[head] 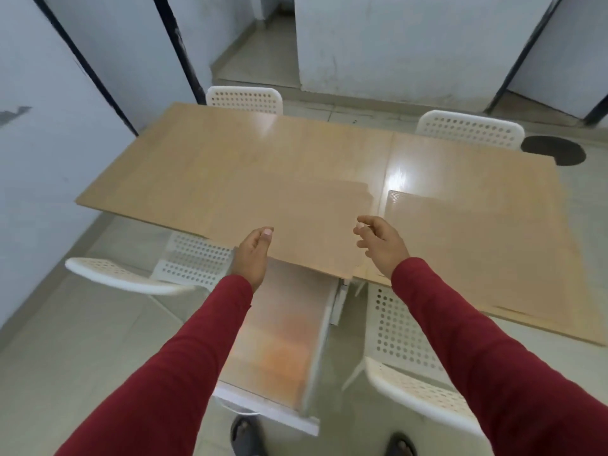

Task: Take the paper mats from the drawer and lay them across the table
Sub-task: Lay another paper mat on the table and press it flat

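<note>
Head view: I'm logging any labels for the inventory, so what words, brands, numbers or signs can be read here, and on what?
None: no text shows on the table, the paper mats, the open drawer, the white chairs or the walls.

Two mats point(289, 225) point(477, 245) side by side on table point(197, 159); open drawer point(283, 340) below.
</note>
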